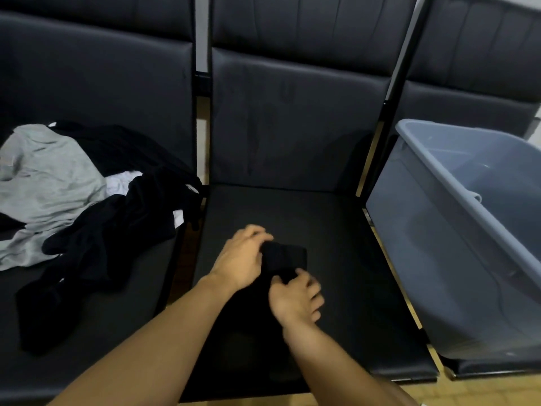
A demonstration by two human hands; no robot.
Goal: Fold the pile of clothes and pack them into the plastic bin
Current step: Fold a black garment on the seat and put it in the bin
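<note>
Two hands work a small black garment on the middle chair seat, between the clothes pile and the bin.

At lower centre of the frame the left hand [244,257] lies over the left edge of the black garment [285,259], its fingers curled onto the cloth, while the right hand [295,298] grips the garment's near edge with bent fingers. The garment lies on the dark chair seat [345,259] and blends into it, so its full outline is hard to tell. At left of the frame, on the neighbouring seat, sits the unfolded pile of clothes [73,200], grey, black and white. At right stands the grey plastic bin [456,230], open-topped.
</note>
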